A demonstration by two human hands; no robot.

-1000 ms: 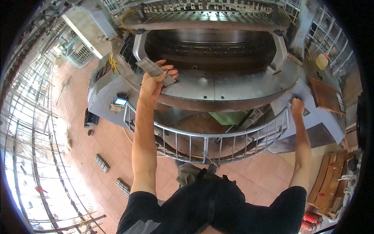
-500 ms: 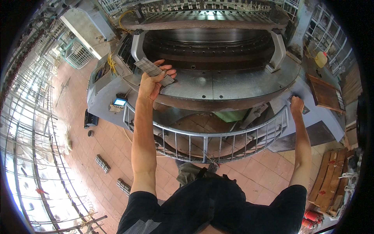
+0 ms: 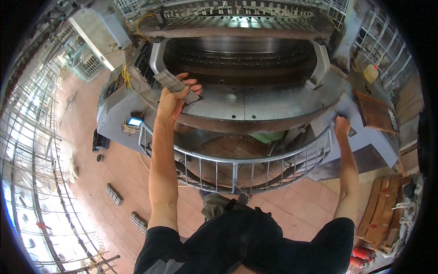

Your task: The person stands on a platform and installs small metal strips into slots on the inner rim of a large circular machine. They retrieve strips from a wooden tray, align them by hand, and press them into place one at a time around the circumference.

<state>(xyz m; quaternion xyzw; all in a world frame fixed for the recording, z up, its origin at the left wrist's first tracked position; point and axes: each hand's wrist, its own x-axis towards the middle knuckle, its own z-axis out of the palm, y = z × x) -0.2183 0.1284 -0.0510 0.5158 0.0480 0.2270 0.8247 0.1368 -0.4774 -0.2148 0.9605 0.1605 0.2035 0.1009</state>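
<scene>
My left hand [image 3: 172,99] is raised over the left side of a large round metal machine, likely a circular knitting machine. Its thumb presses a flat grey bar with ridged bands [image 3: 170,82] into the palm, while the other fingers extend beyond it. The bar slants down to the right, above the machine's grey metal ring plate [image 3: 269,102]. Far to the right, my right hand [image 3: 342,125] is closed at the grey machine housing [image 3: 365,148], by the end of the curved guard rail [image 3: 234,161]. What its fingers grip, if anything, is hidden.
Two ridged blocks [image 3: 114,194] lie on the tiled floor at left. A small lit screen [image 3: 135,121] sits on the machine's left side. Wire racks [image 3: 41,182] fill the far left. Wooden boards [image 3: 378,210] and red cylinders [image 3: 362,255] stand at lower right.
The whole view has shifted slightly, moving the scene a little to the left. My left hand keeps its hold on the bar, and my right hand stays closed at the housing.
</scene>
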